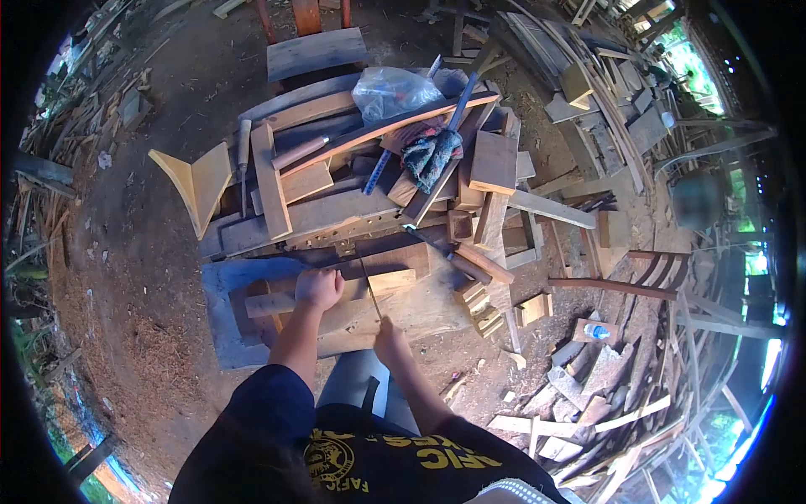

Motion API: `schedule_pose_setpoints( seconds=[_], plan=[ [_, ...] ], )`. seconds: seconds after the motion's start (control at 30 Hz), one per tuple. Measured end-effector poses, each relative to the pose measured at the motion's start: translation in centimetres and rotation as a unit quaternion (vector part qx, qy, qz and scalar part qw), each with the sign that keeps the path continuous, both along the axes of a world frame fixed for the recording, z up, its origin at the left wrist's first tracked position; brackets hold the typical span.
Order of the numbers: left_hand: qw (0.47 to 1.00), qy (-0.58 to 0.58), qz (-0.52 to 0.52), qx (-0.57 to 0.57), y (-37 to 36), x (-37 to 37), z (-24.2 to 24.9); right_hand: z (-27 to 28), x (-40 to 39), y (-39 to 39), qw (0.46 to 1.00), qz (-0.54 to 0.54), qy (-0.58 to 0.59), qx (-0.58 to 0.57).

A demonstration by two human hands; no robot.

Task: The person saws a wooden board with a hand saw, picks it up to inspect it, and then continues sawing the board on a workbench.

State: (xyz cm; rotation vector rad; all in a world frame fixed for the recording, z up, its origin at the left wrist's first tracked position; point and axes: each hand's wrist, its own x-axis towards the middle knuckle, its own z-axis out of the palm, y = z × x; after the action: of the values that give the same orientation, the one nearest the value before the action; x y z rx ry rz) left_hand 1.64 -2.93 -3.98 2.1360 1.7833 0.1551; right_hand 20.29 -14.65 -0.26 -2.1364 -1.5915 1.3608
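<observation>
My left hand [319, 288] is closed over a long piece of wood [270, 304], pressing it against the wide board of the bench [437, 311]. In my right hand [391, 343], near the bench's front edge, is the handle of a saw [372, 288]. Its thin blade, seen nearly edge-on, points away from me and lies across the wood piece, to the right of my left hand. The paler right end of that piece catches the light. My fingers hide the saw's handle.
Behind the work lie stacked boards, a chisel [244, 160], a plastic bag [393, 94], a crumpled cloth [430, 160] and a blue ruler [377, 172]. Small blocks [480, 309] sit at the right. A wooden chair frame [617, 286] and scrap wood [588, 386] are on the ground.
</observation>
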Motion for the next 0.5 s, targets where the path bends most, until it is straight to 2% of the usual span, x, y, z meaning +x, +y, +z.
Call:
schedule_pose_setpoints(
  seconds=[0.1, 0.23, 0.3, 0.33, 0.43, 0.5],
  plan=[
    [1.0, -0.003, 0.001, -0.015, 0.1, 0.0, 0.7, -0.2, -1.6, 1.9, 0.999, -0.025, -0.039, 0.008],
    [0.999, -0.001, 0.0, -0.037, 0.3, 0.0, 1.0, -0.5, -0.2, -2.9, 0.999, -0.032, -0.016, 0.017],
    [0.999, 0.02, 0.0, -0.045, 0.4, 0.0, 1.1, 1.1, 0.5, -4.3, 0.996, 0.013, -0.047, -0.074],
    [0.999, 0.02, -0.001, -0.048, 0.2, 0.1, 1.3, 1.3, 0.4, -4.0, 0.996, 0.012, -0.047, -0.077],
    [0.998, 0.015, 0.016, -0.055, 0.4, 0.2, 1.7, 0.3, -0.4, -0.5, 0.998, -0.001, -0.043, -0.036],
    [0.999, 0.013, 0.014, -0.04, 0.3, 0.2, 1.6, -1.2, -0.8, 1.7, 0.999, -0.025, -0.009, 0.036]
  ],
)
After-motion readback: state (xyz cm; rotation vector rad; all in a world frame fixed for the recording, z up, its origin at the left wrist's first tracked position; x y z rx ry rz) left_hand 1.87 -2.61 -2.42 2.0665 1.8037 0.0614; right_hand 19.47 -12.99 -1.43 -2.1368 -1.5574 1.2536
